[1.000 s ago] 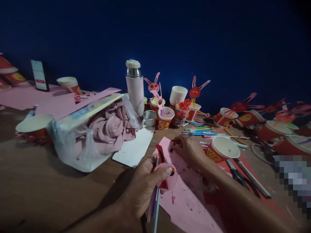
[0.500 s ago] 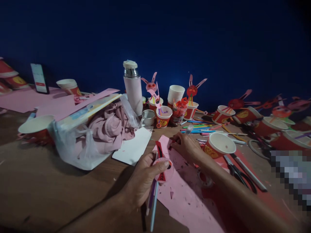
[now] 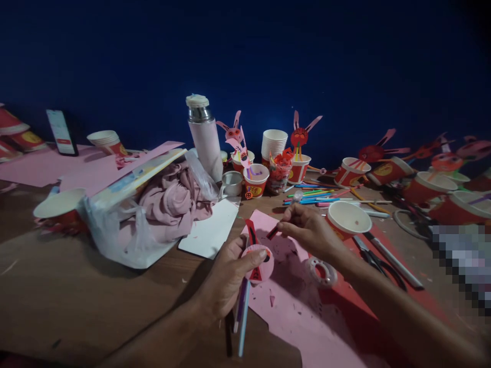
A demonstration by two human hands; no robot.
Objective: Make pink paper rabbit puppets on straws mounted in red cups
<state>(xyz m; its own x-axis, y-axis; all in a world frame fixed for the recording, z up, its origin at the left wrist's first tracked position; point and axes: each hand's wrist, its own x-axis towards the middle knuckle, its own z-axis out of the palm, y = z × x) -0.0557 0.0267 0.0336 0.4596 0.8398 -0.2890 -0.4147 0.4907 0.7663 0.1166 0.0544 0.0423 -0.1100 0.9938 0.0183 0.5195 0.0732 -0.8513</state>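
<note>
Pink disc [image 3: 267, 270] is pinched in left hand [image 3: 225, 275], thumb across front. Right hand [image 3: 310, 227], forearm slanting in from lower right, pinches red strip [image 3: 273, 233] over pink paper [image 3: 286, 306].

田-shaped sign on small orange disc [image 3: 249, 195]

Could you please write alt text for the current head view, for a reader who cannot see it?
A person's left hand holds a pink disc with a red piece, while the right hand pinches a red-and-black strip above a pink sheet. Beyond are paper cups, long-eared figures, coloured sticks and a flask.
</note>
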